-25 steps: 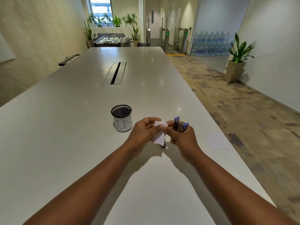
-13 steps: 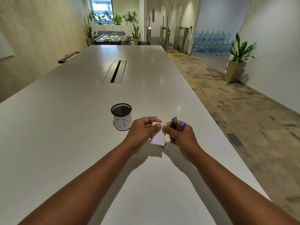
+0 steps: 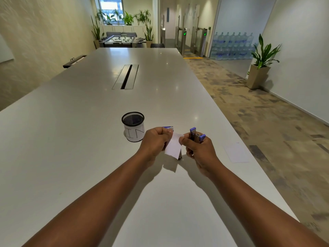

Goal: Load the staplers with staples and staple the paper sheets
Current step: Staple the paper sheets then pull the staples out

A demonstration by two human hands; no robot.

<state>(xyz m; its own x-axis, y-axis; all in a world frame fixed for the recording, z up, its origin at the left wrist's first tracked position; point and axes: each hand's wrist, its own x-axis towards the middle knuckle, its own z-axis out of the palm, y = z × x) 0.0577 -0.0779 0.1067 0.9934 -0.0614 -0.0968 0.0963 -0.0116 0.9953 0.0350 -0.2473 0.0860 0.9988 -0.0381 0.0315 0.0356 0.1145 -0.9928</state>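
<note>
Just below the centre of the frame my left hand (image 3: 155, 139) and my right hand (image 3: 199, 148) meet over the near part of the white table (image 3: 71, 139), and between them I hold a small white paper slip (image 3: 173, 146) up off the surface, its lower edge hanging free above its own shadow. My left hand pinches the slip at its upper left corner; my right thumb presses its upper right corner while the rest of that hand is wrapped around the stapler (image 3: 196, 135), whose purple-tipped arms stand up and spread apart above my knuckles. I judge this to be the stapling step: the paper is being lined up for the stapler, and the next move calls for sliding an edge of the slip squarely between the arms before I squeeze, keeping it from buckling. Whether staples are loaded I cannot tell. Right of my hands, near the table's right edge, another paper sheet (image 3: 237, 152) lies flat. Just beyond my left knuckles a small blue-and-white box (image 3: 168, 128) peeks out, probably staples. Further left stands a black mesh cup (image 3: 133, 126) with a label reading "IN"
</note>
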